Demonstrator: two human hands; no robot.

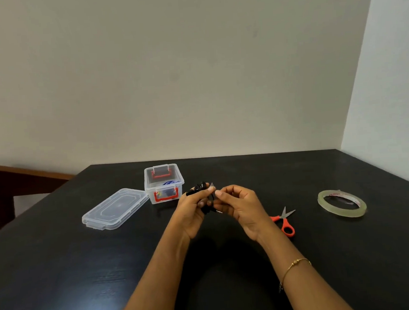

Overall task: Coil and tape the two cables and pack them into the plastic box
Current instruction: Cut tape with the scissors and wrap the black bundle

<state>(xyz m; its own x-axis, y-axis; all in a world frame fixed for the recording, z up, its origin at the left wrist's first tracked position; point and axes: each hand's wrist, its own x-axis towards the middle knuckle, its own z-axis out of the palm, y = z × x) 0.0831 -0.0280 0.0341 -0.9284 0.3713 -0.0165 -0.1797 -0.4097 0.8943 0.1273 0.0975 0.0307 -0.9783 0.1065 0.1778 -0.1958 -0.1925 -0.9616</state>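
Hands are close together above the dark table [61,273]. Left hand [193,212] grips the coiled black cable [199,188]; right hand [238,207] pinches a small clear tape piece [212,185] at it. Open plastic box [163,183] stands just behind, blue cable [168,183] inside.
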